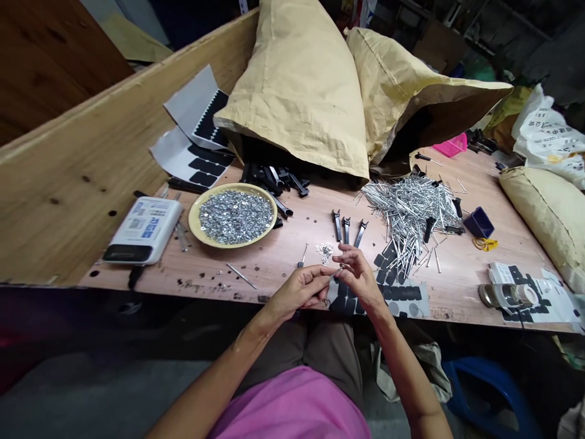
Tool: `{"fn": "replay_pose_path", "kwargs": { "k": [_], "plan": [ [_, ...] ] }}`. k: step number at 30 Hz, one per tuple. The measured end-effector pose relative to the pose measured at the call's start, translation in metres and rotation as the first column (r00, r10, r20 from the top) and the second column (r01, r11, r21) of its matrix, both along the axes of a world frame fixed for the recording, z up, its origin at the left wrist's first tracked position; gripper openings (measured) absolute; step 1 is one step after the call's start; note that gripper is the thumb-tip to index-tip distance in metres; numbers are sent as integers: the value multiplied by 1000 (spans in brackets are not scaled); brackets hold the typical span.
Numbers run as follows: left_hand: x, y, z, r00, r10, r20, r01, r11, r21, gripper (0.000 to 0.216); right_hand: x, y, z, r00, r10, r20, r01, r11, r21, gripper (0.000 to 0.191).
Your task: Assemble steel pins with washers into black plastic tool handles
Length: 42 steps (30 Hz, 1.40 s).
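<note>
My left hand [305, 286] is closed in a pinch, and a thin metal pin [336, 273] sticks out from its fingertips. At the pin's end, the thumb and index finger of my right hand [355, 275] come together; anything small between them is hidden, and the other fingers are raised. Just beyond the hands lies a small heap of metal washers [324, 251]. Several black plastic handles [346, 229] lie behind that heap. A sheet with black adhesive pads [402, 294] lies partly under my right hand. One pin with a black end [303, 256] rests left of the washers.
A yellow bowl [194, 227] full of washers stands left, beside a white power bank [145, 228]. To the right spreads a pile of metal pins [414, 210], near a dark blue box [479, 223] and a glass jar [507, 296]. Large paper sacks [301, 79] stand behind.
</note>
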<state>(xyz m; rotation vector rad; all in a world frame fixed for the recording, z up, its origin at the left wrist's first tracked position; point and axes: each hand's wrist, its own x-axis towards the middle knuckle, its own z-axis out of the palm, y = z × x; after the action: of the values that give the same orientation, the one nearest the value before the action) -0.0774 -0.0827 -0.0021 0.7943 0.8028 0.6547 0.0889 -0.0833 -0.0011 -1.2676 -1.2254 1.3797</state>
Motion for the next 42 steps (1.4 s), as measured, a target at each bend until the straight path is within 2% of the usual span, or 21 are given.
{"fn": "replay_pose_path", "kwargs": {
  "k": [2, 6, 12, 18, 21, 26, 32, 36, 38, 42],
  "plan": [
    [0, 0, 1, 1000, 10, -1, -10, 1000, -6, 48, 0, 0, 1, 1000, 6, 1, -6, 1000, -13, 47],
    [2, 0, 1, 1000, 0, -5, 0, 1000, -2, 45, 0, 1, 1, 999, 27, 26, -27, 1000, 9, 36],
    [3, -1, 2, 998, 56, -19, -56, 998, 0, 46, 0, 3, 1, 996, 55, 66, -53, 998, -23, 49],
    [-1, 1, 3, 998, 51, -25, -51, 999, 13, 42, 3, 6, 1, 986, 16, 165, -38, 990, 133, 28],
    [0, -1, 3, 998, 61, -25, -61, 998, 30, 40, 3, 8, 0, 977, -27, 212, -9, 986, 167, 27],
    [0, 0, 5, 997, 61, -36, -60, 998, 24, 41, 1, 8, 1, 979, 20, 201, -54, 985, 166, 28],
    [3, -1, 1, 994, 89, -70, -82, 992, 95, 34, -1, 9, 0, 967, -41, 251, -16, 975, 220, 22],
    [3, -2, 1, 992, 95, -89, -85, 990, 109, 33, -5, 8, 1, 964, -34, 265, -31, 970, 240, 19],
    [4, -3, 2, 987, 102, -121, -86, 988, 132, 32, -8, 7, 1, 955, -54, 291, -24, 966, 257, 23],
    [5, -5, 3, 975, 164, -152, -143, 979, 142, 33, -9, 6, -2, 946, -85, 313, 29, 984, 177, 25]
  ]
}}
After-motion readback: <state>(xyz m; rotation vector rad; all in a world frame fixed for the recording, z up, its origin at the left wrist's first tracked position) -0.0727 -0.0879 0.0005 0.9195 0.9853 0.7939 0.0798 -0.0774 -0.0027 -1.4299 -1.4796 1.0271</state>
